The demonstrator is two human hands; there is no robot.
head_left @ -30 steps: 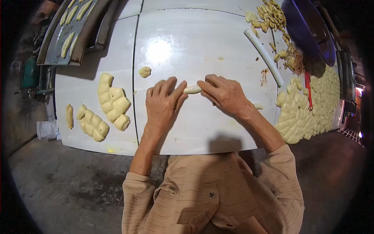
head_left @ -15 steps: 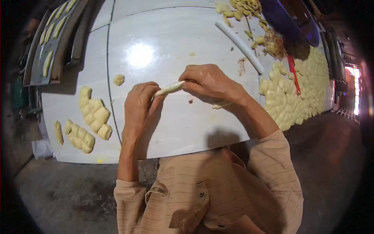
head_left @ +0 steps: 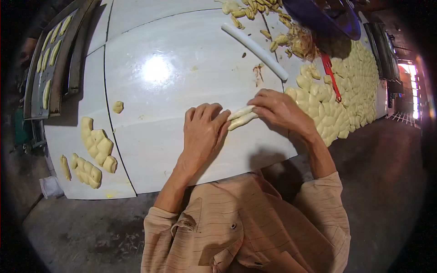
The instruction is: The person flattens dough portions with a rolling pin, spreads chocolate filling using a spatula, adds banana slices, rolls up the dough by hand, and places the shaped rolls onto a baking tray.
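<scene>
Between both hands [head_left: 203,133] [head_left: 283,112], two slim dough rolls [head_left: 243,121] side by side

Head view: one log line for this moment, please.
left hand: at two dough strips, left ends; right hand: at right ends; strips: side by side

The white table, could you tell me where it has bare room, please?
Mostly bare: the middle, between the dough ball, white rod and left hand; and the near patch, between that hand and the left dough rows. Crowded: the right end, with dough pieces and a red tool.
</scene>
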